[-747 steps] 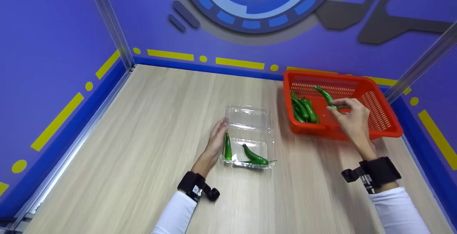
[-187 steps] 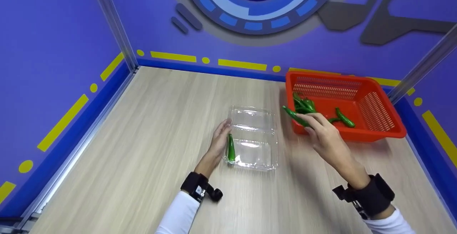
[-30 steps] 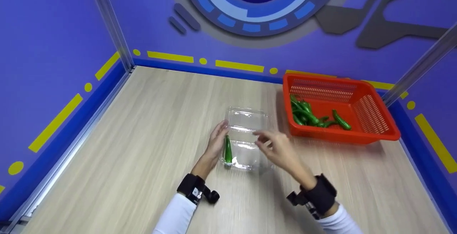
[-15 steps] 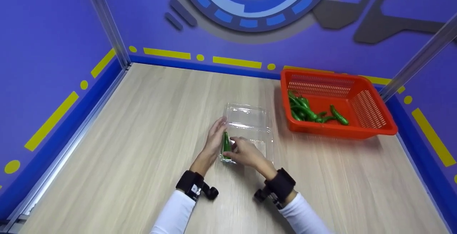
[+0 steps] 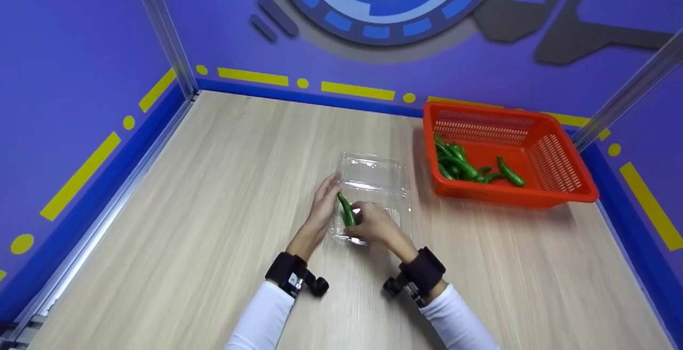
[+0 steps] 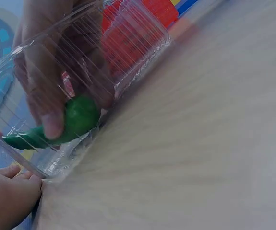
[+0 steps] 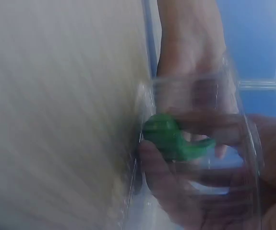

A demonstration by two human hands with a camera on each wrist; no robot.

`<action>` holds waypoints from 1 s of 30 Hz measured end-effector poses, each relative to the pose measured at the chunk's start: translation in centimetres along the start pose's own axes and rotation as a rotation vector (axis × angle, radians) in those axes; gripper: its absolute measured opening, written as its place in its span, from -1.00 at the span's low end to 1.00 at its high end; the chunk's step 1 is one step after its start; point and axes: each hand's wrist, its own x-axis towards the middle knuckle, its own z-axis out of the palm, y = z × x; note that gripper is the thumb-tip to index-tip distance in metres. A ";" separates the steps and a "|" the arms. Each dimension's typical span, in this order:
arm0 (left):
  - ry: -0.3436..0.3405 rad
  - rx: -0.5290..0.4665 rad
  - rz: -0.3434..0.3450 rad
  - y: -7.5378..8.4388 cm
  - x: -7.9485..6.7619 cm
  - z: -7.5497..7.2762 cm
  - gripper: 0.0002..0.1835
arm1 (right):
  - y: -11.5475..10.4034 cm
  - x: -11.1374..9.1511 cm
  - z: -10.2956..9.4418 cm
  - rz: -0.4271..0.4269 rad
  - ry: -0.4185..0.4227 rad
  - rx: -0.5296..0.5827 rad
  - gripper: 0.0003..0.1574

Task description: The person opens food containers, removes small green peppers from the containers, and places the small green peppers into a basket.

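A clear plastic hinged box (image 5: 372,173) lies unfolded on the table. My left hand (image 5: 322,203) rests along its left side, with straight fingers touching the wall. Inside the near half, my right hand (image 5: 378,225) pinches a green chili pepper (image 5: 347,210) between thumb and fingers. The chili's narrow end points away and leans left in the head view. Through the plastic, the left wrist view shows the right fingers around the chili's thick end (image 6: 81,117). The right wrist view is blurred, but the chili (image 7: 162,134) appears between the fingers there too.
A red perforated basket (image 5: 512,197) stands at the back right, close to the wall. Several green chilies (image 5: 460,166) lie at its left side, and another chili (image 5: 510,171) lies nearer its middle. Blue panels (image 5: 69,72) border the wooden table (image 5: 240,179).
A chili that lay in the box's right part earlier is gone from there. My right hand came empty from the basket side, reached into the box and took hold of the left chili, tilting it.
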 end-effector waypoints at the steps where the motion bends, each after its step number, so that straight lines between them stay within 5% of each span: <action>1: -0.004 -0.001 -0.004 0.0 0.0 0.0 -0.39 | 0.2 -0.1 -0.2 -0.002 0.006 -0.001 -0.49; 10: -0.044 0.005 0.020 0.3 0.2 0.1 -0.34 | 1.2 -0.6 -2.2 -0.116 0.028 0.013 -0.75; 19: -0.057 -0.006 0.044 0.1 0.4 0.1 -0.36 | 0.2 -1.6 -3.7 -0.298 0.193 -0.012 -0.44; 30: -0.023 0.013 0.033 -0.1 0.1 0.0 -0.39 | -0.4 -2.8 -5.4 -0.410 0.384 0.125 -0.38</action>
